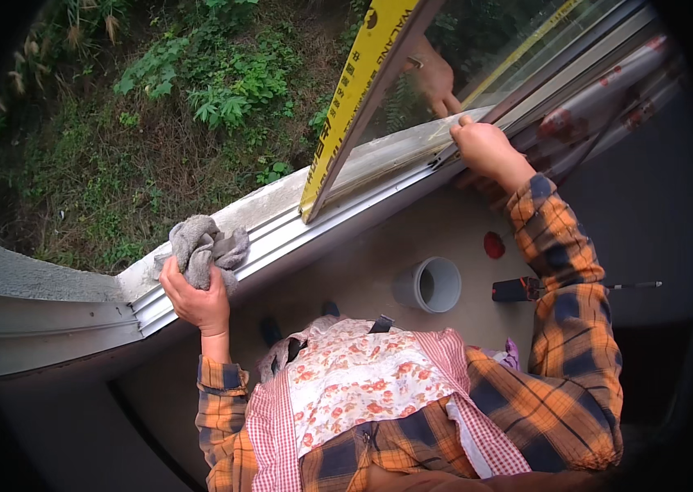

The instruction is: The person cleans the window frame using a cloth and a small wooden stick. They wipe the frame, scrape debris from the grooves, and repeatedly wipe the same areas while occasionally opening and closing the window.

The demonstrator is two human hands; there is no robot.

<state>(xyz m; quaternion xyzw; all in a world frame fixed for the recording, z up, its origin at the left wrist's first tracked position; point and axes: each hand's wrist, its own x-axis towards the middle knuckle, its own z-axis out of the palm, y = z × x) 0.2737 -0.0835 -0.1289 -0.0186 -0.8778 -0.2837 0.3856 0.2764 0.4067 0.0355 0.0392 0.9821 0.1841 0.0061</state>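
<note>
My left hand (200, 299) grips a crumpled grey cloth (199, 246), which rests over the white sliding-window track (260, 243) near its left corner. My right hand (491, 147) is at the lower part of a glass window pane (408, 104), its fingertips at or against the glass and its fingers curled. Whether it holds anything is hidden. A reflection of a hand shows in the pane. The sash frame (352, 92) carries a yellow printed protective strip, and its lower end stands in the track.
Outside the sill (266, 197) lies a slope with weeds (229, 86). Below, on the floor, are a grey-white bucket (438, 284), a red round object (494, 245) and a dark tool with a rod (515, 289). Flower-patterned sheeting (598, 92) hangs at the right.
</note>
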